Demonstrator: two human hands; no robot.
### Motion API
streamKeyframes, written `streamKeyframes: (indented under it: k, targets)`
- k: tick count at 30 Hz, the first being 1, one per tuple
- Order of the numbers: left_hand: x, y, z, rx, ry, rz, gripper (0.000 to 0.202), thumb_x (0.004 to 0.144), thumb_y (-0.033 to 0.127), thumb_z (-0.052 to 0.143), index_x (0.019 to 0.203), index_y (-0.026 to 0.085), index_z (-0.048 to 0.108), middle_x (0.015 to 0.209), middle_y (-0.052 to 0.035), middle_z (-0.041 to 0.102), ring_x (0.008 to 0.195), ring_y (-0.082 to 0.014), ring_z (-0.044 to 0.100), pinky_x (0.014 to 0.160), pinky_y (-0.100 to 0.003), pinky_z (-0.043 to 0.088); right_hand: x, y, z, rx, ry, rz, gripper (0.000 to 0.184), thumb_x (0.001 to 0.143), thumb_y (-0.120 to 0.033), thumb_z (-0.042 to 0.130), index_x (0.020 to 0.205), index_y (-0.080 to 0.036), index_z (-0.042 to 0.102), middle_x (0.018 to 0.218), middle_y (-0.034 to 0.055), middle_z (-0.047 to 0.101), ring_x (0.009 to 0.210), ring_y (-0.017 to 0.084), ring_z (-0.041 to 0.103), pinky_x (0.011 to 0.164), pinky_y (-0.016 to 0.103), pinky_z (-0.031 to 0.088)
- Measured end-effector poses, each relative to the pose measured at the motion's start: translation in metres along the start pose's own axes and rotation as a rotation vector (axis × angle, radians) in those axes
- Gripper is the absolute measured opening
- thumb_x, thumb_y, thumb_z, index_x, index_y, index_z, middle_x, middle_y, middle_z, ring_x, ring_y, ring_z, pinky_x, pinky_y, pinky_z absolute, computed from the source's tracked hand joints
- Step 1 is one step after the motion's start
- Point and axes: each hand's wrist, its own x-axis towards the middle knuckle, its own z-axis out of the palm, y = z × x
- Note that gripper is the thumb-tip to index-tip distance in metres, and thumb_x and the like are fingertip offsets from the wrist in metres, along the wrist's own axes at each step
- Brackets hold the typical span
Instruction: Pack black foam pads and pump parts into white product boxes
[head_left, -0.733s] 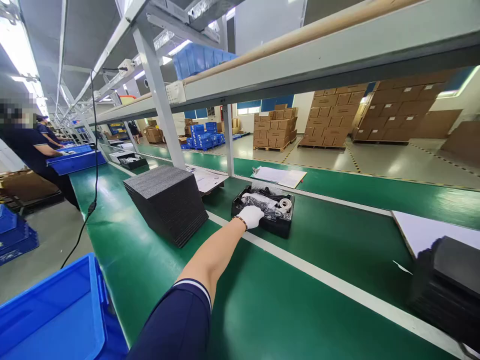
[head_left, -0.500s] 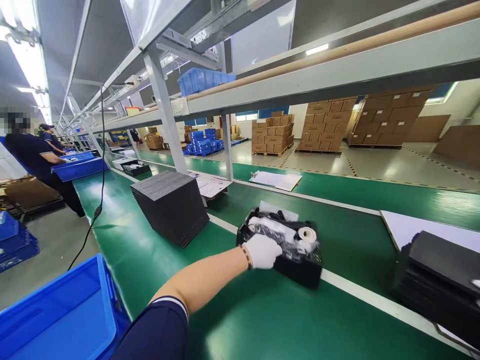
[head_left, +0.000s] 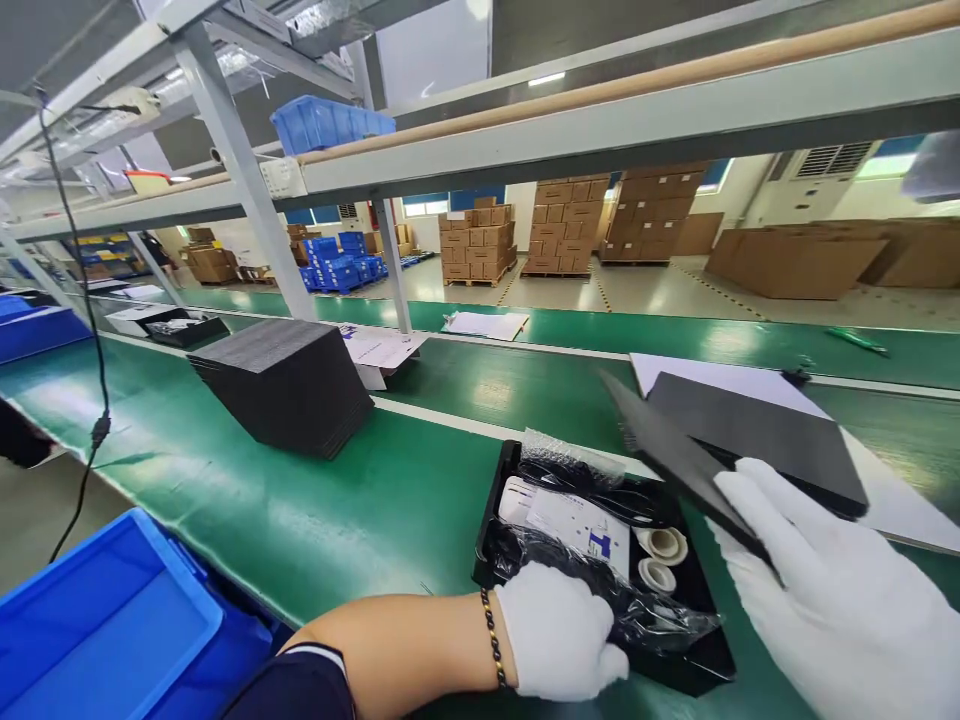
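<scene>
A black open box (head_left: pixel 489 535) stands on the green belt in front of me. Inside it lie a white printed card (head_left: pixel 589 525), black cables (head_left: pixel 577 478), bubble wrap (head_left: pixel 566 453), white ring-shaped parts (head_left: pixel 663 545) and items in clear plastic. My left hand (head_left: pixel 559 635), in a white glove, is closed at the near wall of the box with its fingertips partly hidden. My gloved right hand (head_left: pixel 832 590) pinches a thin black foam sheet (head_left: pixel 671 450), tilted above the box's right end. Beyond that hand lies a pile of black foam sheets (head_left: pixel 757 430) on a white board.
A tall stack of black foam sheets (head_left: pixel 281 385) stands on the belt at left. Blue bins (head_left: pixel 135 620) are at lower left. Metal shelf posts (head_left: pixel 240 170) rise behind the belt. A clipboard (head_left: pixel 486 325) lies on the far strip, and a power cable (head_left: pixel 94 350) hangs at left.
The box has come closer, drawn along by my left hand. My right hand has entered at the right with a foam sheet lifted in it. The view has turned right.
</scene>
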Motion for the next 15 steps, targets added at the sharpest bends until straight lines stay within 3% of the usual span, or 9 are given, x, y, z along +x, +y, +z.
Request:
streamKeyframes:
  k: [2, 5, 7, 10, 13, 15]
  targets:
    - [0.004, 0.004, -0.017, -0.022, 0.121, 0.071, 0.046, 0.099, 0.050, 0.034, 0.100, 0.017, 0.066, 0.089, -0.0083, 0.072, 0.081, -0.0248, 0.070, 0.065, -0.033, 0.053, -0.008, 0.001, -0.007, -0.067, 0.091, 0.079, 0.039, 0.093, -0.026, 0.049, 0.131, -0.017, 0.051, 0.116, 0.0118, 0.068, 0.068, 0.023, 0.061, 0.059, 0.035, 0.046]
    - [0.031, 0.003, -0.030, -0.016, 0.212, 0.234, 0.048, 0.098, 0.054, 0.037, 0.122, 0.019, 0.058, 0.121, -0.0094, 0.067, 0.109, -0.0266, 0.064, 0.087, -0.037, 0.051, -0.013, 0.007, -0.006, -0.066, 0.230, 0.126, 0.036, 0.090, -0.021, 0.059, 0.125, -0.013, 0.056, 0.107, 0.0144, 0.070, 0.070, 0.023, 0.065, 0.063, 0.032, 0.050]
    - [0.054, 0.001, -0.029, -0.025, 0.161, 0.189, 0.058, 0.095, 0.059, 0.038, 0.132, 0.016, 0.050, 0.135, -0.0128, 0.058, 0.117, -0.0292, 0.059, 0.094, -0.041, 0.048, -0.016, 0.009, -0.005, 0.019, 0.252, 0.155, 0.035, 0.089, -0.020, 0.060, 0.124, -0.012, 0.057, 0.107, 0.0158, 0.070, 0.077, 0.024, 0.068, 0.069, 0.032, 0.052]
    - [0.077, -0.001, -0.025, -0.067, 0.120, 0.025, 0.069, 0.092, 0.067, 0.034, 0.131, 0.012, 0.048, 0.132, -0.0152, 0.056, 0.115, -0.0326, 0.058, 0.091, -0.044, 0.049, -0.025, 0.014, -0.007, 0.104, 0.233, 0.202, 0.035, 0.091, -0.021, 0.058, 0.125, -0.014, 0.058, 0.108, 0.0149, 0.069, 0.084, 0.025, 0.069, 0.075, 0.032, 0.054]
    - [0.082, -0.001, -0.028, -0.099, 0.102, -0.026, 0.063, 0.093, 0.064, 0.033, 0.128, 0.015, 0.051, 0.132, -0.0139, 0.057, 0.118, -0.0328, 0.057, 0.093, -0.044, 0.048, -0.039, 0.023, -0.008, 0.117, 0.210, 0.254, 0.037, 0.093, -0.027, 0.054, 0.129, -0.016, 0.058, 0.107, 0.0130, 0.070, 0.086, 0.024, 0.070, 0.076, 0.032, 0.055]
    - [0.082, -0.002, -0.036, -0.157, -0.022, -0.043, 0.059, 0.094, 0.062, 0.033, 0.129, 0.018, 0.051, 0.130, -0.0113, 0.060, 0.115, -0.0306, 0.060, 0.091, -0.042, 0.049, -0.047, 0.029, -0.005, 0.133, 0.190, 0.304, 0.039, 0.094, -0.031, 0.052, 0.130, -0.016, 0.058, 0.106, 0.0125, 0.070, 0.086, 0.024, 0.070, 0.077, 0.033, 0.056]
